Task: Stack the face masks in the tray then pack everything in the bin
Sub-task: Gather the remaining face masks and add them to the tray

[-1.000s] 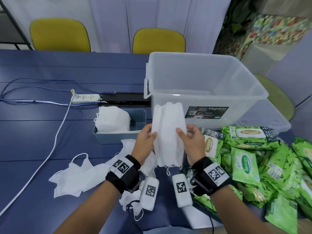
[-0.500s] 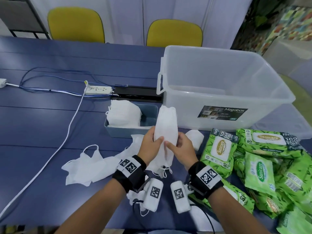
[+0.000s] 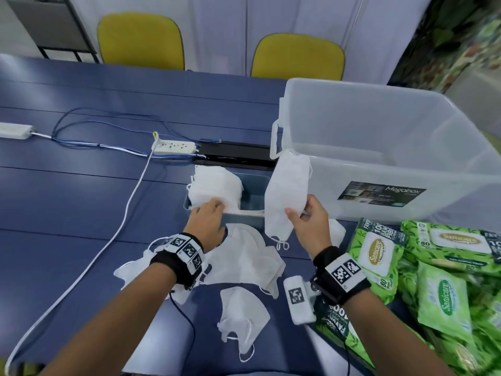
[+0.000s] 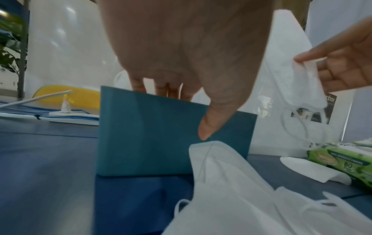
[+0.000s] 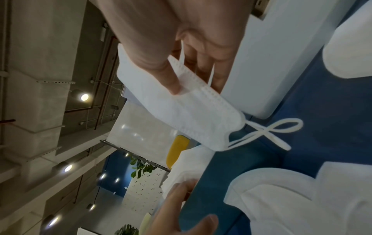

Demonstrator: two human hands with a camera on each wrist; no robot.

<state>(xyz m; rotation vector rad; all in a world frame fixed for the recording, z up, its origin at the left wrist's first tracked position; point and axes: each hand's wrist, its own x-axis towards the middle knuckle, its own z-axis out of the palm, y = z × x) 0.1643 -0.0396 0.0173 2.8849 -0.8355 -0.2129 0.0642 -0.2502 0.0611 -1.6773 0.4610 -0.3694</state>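
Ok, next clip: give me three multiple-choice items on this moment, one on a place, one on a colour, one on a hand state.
1. Where is the stack of white face masks?
A in the clear plastic bin
B in the small blue tray
C on a chair

2. What colour are the two chairs?
A yellow
B red
C grey

3. What is the right hand doing?
A resting flat
B pinching a folded white mask
C gripping a wipes pack

Key: B, the stack fills the small blue tray's left end; A, both seatbacks are yellow; B, thumb and fingers pinch the folded white mask.

White masks stacked in tray; bin behind.
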